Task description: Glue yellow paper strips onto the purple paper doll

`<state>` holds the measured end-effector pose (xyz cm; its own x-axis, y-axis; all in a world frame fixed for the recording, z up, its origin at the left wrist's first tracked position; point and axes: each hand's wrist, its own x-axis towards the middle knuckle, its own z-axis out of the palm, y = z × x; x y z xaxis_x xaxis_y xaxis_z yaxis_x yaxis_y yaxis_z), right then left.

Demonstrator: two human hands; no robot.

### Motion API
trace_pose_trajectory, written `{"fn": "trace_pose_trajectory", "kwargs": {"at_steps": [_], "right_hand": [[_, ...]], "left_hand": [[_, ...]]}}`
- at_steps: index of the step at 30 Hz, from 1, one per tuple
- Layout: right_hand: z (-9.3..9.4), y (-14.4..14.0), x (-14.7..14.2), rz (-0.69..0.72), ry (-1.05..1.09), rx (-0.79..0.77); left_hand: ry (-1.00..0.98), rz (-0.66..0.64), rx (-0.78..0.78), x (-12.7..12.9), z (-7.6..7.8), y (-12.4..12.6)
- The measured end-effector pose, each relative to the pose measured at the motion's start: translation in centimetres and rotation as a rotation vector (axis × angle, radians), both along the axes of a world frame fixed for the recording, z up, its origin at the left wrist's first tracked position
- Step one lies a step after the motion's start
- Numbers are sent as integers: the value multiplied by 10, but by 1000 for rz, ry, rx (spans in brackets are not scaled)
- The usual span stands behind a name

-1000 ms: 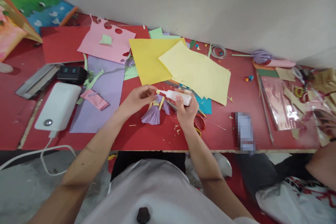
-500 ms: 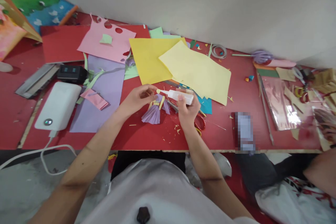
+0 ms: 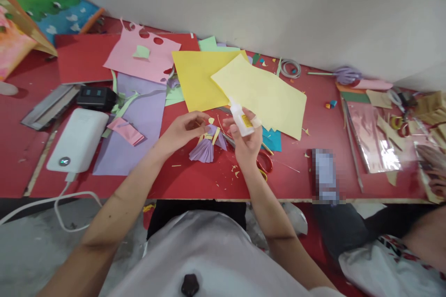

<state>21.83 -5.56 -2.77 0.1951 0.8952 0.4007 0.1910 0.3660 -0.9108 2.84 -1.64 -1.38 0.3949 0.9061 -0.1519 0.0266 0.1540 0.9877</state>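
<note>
A small paper doll (image 3: 204,150) with a pleated purple skirt and a pale yellow head lies on the red table. My left hand (image 3: 185,128) is closed at the doll's upper left side, thumb and fingertips pinching it near the head and shoulder. In my right hand (image 3: 248,141) is a white glue bottle (image 3: 242,119) with a yellow label, its nozzle pointing up and away from the doll. Red-handled scissors (image 3: 265,162) lie beneath and beside my right wrist, partly hidden. Small yellow paper scraps (image 3: 235,171) are scattered between my forearms.
Yellow sheets (image 3: 202,79), a pink sheet with cut-out holes (image 3: 139,65) and a purple sheet (image 3: 139,116) cover the back and left. A white power bank (image 3: 78,139) with a cable lies left. A phone (image 3: 324,174) sits right, and another person's hand (image 3: 432,167) is at the far right.
My right hand has turned the glue bottle from nearly level, nozzle at the doll's head, to nozzle upward and back from the doll. My left hand has stayed in place.
</note>
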Motion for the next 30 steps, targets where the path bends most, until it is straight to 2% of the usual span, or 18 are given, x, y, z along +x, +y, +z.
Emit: {"fn": "trace_pose_trajectory", "kwargs": {"at_steps": [6, 9, 17, 24, 30], "right_hand": [[-3, -3, -1, 112, -116, -23], [-5, -4, -1, 104, -190, 13], [0, 0, 0, -13, -554, 274], [-1, 5, 0, 28, -726, 438], [-7, 3, 3, 78, -826, 402]], "left_hand": [[-8, -25, 3, 1, 4, 0], [-25, -21, -2, 2, 8, -1], [-22, -20, 1, 3, 9, -1], [-21, -16, 34, 2, 7, -1], [-3, -19, 49, 1, 6, -1]]}}
